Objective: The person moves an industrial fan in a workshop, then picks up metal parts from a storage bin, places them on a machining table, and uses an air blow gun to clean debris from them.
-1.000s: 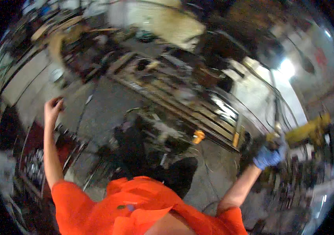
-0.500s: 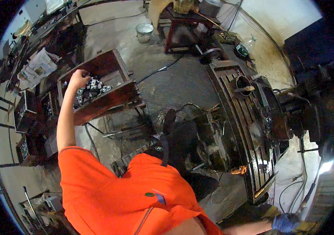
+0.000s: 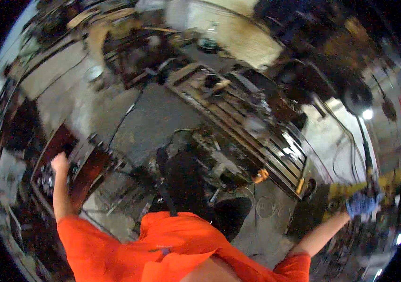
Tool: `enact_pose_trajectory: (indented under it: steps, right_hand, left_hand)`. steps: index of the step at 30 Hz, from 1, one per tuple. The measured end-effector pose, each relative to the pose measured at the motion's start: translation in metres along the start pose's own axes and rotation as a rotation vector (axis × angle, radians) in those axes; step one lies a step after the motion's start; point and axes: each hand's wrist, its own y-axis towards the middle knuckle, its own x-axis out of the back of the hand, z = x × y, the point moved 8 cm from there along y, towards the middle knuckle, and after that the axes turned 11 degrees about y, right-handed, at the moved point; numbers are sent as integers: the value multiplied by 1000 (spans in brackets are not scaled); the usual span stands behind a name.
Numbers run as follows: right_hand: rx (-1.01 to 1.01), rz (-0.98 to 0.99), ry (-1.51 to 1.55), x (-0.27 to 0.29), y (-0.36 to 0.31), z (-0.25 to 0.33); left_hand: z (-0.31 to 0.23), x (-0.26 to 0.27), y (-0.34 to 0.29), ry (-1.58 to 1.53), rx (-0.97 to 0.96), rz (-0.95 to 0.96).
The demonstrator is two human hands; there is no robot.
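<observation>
The picture is blurred by motion. My left hand is bare and stretched out to the far left, over a brown wooden box that holds several small dark metal parts. Its fingers look curled; anything in them is hidden. My right hand wears a blue glove and reaches far right, against a yellow machine part below a thin upright rod. The blur hides how it grips. I wear an orange shirt.
A long metal machine bed with rails runs diagonally across the middle, with an orange knob near its lower end. Cables trail over the grey concrete floor. Cluttered benches line the far left and top.
The view has swung back to the right. My left hand stays at the wooden box of parts. My gloved right hand, at the lower edge half a second ago, is now raised at the yellow part.
</observation>
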Motion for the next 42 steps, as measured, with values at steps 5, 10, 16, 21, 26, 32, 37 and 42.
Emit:
enact_pose_trajectory:
  steps: [5,10,16,21,26,32,37,42]
  right_hand:
    - [426,-49,-198,-6,34,33]
    - [651,-73,-760,4,92,30]
    - [480,-49,-444,25,77,34]
    - [-84,27,-266,-1,-69,-11]
    - [-1221,707,208,-98,-342,-104]
    - [-1409,571,356,-166,-461,-140]
    - [-1509,533,206,-158,-454,-117]
    - [-1165,223,301,-122,-322,-69]
  left_hand:
    - [31,-31,8,-10,76,-8]
    - [25,-7,5,-43,150,-71]
    - [36,40,-8,-156,230,-106]
    - [103,-30,22,-1466,386,47]
    - [30,99,12,-1939,387,-77]
    - [0,90,86,-2106,34,43]
    - [-75,134,91,-2093,-198,144]
    - [-119,152,83,-2256,-276,236]
